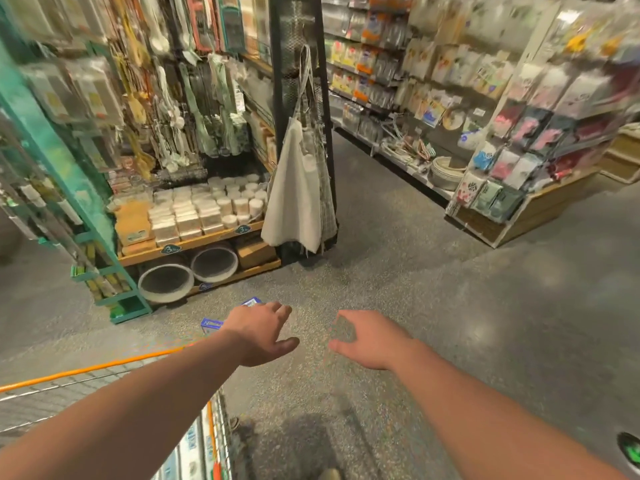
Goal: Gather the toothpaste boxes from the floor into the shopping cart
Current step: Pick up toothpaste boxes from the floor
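Head view: left hand (259, 332) and right hand (367, 341) both spread, empty, over floor (450, 306); two toothpaste boxes (212, 325) behind left hand, shopping cart (104, 367) lower left.

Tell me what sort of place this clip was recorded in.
Most likely a household-goods shop aisle: shelves of packaged goods line both sides, aprons hang on a rack, and a wire shopping cart stands at the left.
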A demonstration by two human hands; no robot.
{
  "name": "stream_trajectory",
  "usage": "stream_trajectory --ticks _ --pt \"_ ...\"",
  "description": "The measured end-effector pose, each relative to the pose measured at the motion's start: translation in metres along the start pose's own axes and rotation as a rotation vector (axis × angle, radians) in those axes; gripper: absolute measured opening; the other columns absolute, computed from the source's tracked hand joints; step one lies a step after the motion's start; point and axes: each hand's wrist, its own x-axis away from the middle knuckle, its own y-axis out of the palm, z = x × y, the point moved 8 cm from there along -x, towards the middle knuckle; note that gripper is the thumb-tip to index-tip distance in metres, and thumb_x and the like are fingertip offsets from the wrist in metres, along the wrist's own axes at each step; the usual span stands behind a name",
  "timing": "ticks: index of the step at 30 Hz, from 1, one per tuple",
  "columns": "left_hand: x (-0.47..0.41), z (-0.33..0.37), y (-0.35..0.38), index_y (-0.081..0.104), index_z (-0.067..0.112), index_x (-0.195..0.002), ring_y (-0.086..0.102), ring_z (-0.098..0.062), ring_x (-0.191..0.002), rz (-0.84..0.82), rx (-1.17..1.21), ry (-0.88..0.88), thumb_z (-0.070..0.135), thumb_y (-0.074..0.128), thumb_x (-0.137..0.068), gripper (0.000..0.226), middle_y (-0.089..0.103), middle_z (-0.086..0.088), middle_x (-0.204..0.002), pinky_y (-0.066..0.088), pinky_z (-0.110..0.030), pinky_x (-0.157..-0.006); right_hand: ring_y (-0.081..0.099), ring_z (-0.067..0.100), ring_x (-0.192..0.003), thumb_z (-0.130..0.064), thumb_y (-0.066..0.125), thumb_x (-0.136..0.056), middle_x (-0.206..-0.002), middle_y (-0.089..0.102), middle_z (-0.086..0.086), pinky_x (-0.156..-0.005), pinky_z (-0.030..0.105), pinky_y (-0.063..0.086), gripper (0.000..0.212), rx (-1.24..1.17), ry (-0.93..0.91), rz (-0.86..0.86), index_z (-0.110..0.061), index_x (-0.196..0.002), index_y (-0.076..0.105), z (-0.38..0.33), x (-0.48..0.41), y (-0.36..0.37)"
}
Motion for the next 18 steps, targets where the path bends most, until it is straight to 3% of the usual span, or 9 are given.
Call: stream_trajectory --ticks 8,12,18 --pt "-0.128 -0.069 0.003 0.038 0.025 -0.150 0.059 -0.022 -0.117 -0.048 0.070 -0.130 0.076 0.039 -0.093 0.076 0.056 0.002 -0.138 0.053 -0.037 -0.087 0.038 0.023 -0.145 -0.078 0.048 -0.087 -0.162 0.034 -0.002 -0.116 0.046 0.035 0.088 0.062 -0.054 -0.044 -0.034 -0.159 0.025 0.024 -0.141 -0.069" --pt "-0.172 -0.109 -0.007 0.041 0.027 -0.147 0.060 -0.022 -0.112 -0.048 0.133 -0.225 0.076 0.040 -0.092 0.074 0.058 0.002 -0.134 0.054 -0.040 -0.088 0.035 0.021 -0.147 -0.077 0.049 -0.088 -0.163 0.032 -0.002 -0.117 0.047 0.034 0.088 0.089 -0.149 -0.071 -0.033 -0.159 0.022 0.009 -0.210 -0.105" --pt "-0.225 -0.165 -0.009 0.043 0.024 -0.145 0.058 -0.023 -0.119 -0.072 0.152 -0.374 0.074 0.037 -0.094 0.071 0.056 0.001 -0.138 0.053 -0.043 -0.090 0.039 0.020 -0.144 -0.077 0.048 -0.088 -0.161 0.036 -0.003 -0.114 0.045 0.038 0.088 0.178 -0.350 -0.118 -0.031 -0.159 0.024 -0.025 -0.325 -0.133"
